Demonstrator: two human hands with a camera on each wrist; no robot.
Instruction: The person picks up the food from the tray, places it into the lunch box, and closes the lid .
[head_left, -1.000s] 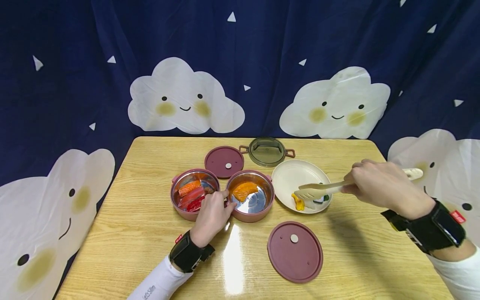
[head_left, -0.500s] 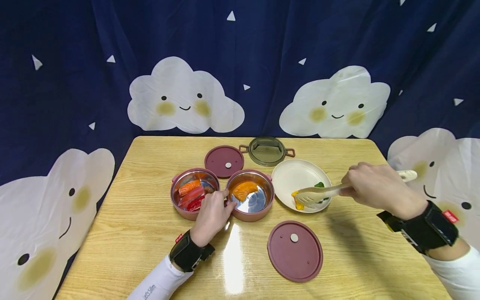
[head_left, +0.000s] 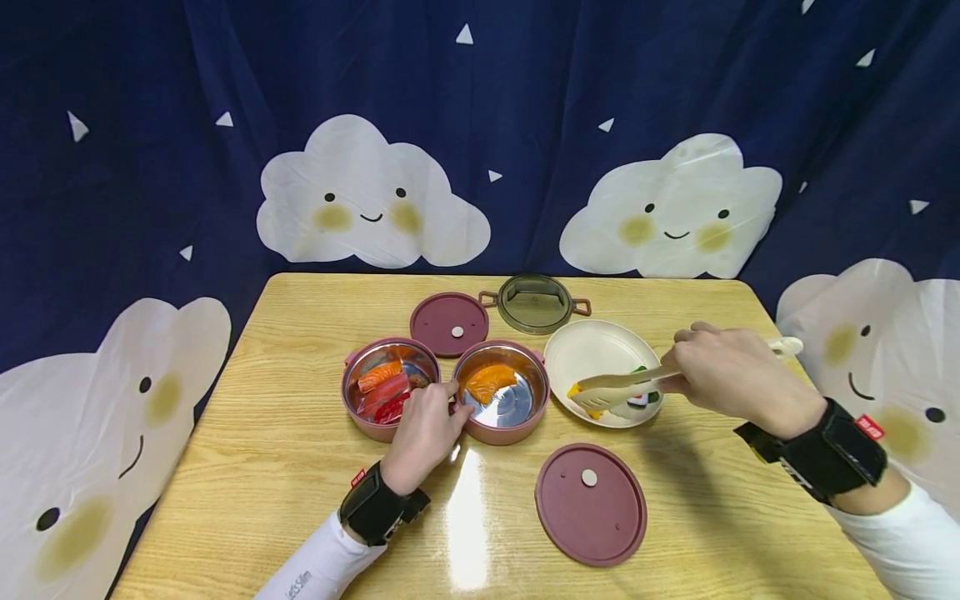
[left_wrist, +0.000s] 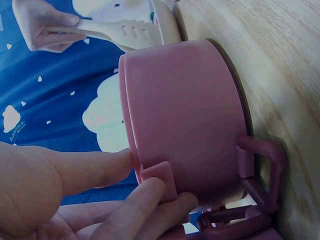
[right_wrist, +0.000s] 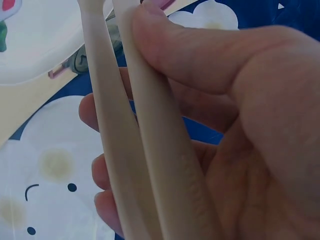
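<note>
My right hand (head_left: pixel 738 375) holds beige tongs (head_left: pixel 611 397), fingers and thumb wrapped round the two arms (right_wrist: pixel 117 135). The slotted tips reach over the cream plate (head_left: pixel 581 354) and partly hide a yellow food piece (head_left: pixel 575 390) at its left side. Beside the tongs lie a white-and-dark piece (head_left: pixel 637 401) and a green piece (head_left: pixel 639 369). My left hand (head_left: pixel 423 429) grips the right pink pot (head_left: pixel 501 434) at its rim. In the left wrist view, the thumb presses the rim and the fingers lie under a small pink tab (left_wrist: pixel 159 179). An orange slice (head_left: pixel 491 382) sits inside.
Left of it stands a second pink pot (head_left: pixel 367 427) with red pieces (head_left: pixel 386 396) and an orange piece (head_left: pixel 380 375). One maroon lid (head_left: pixel 450 321) lies behind, another (head_left: pixel 592 517) in front. A dark glass lid (head_left: pixel 532 304) with handles is at the back.
My right hand has moved left with the tongs, their tips sliding further left across the plate, and the yellow piece shows further left. My left hand and the pots have stayed put.
</note>
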